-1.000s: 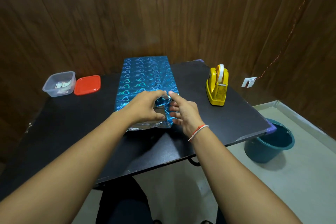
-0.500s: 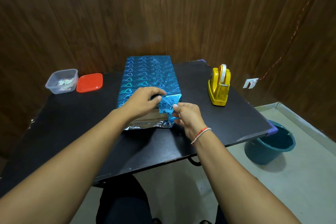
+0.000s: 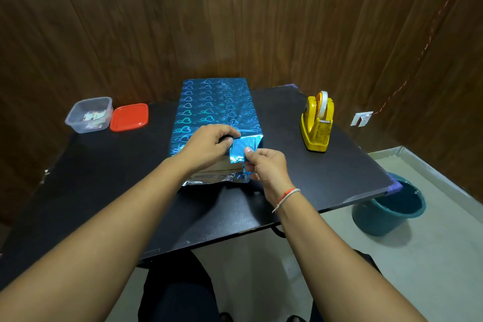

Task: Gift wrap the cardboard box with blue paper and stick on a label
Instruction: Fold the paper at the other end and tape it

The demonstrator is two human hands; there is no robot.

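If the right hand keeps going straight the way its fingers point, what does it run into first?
Probably the folded blue paper flap that the right hand already pinches, then the left hand holding the box end; depth is hard to judge.

Dim, warm room light from overhead; the wood wall (image 3: 235, 21) fades dark toward the corners. Glare sparkles off the blue paper (image 3: 214, 104), and the tabletop (image 3: 300, 178) shows soft sheen. Wide-angle bend curves the edges. Focus sharp enough, slight softness throughout.
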